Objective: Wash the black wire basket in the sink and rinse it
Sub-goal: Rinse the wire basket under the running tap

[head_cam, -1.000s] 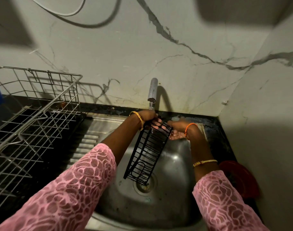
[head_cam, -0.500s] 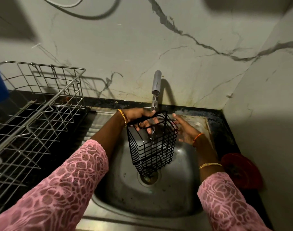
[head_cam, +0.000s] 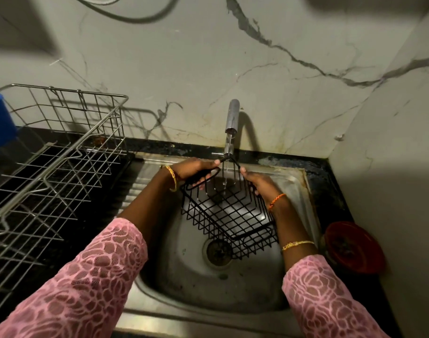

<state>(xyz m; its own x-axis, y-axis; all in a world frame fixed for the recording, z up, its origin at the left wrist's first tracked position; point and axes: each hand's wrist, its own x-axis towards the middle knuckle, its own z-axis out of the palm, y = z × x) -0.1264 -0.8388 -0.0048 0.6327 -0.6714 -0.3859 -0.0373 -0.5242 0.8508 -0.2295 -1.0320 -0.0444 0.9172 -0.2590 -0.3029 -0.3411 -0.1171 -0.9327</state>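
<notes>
Both hands grip the basket [head_cam: 229, 213] over the sink [head_cam: 184, 276], left hand [head_cam: 196, 170] and right hand [head_cam: 258, 182] clasping its far rim under the tap [head_cam: 231, 117] (water running), its length sloping down toward the drain [head_cam: 217, 252].

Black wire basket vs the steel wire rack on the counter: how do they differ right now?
The black wire basket is dark-coated; the steel wire rack is bare silver metal. The basket is much smaller than the rack. The basket is held tilted over the sink under the tap by the left hand and right hand; the rack stands untouched on the counter. Both are open wire grids.
</notes>
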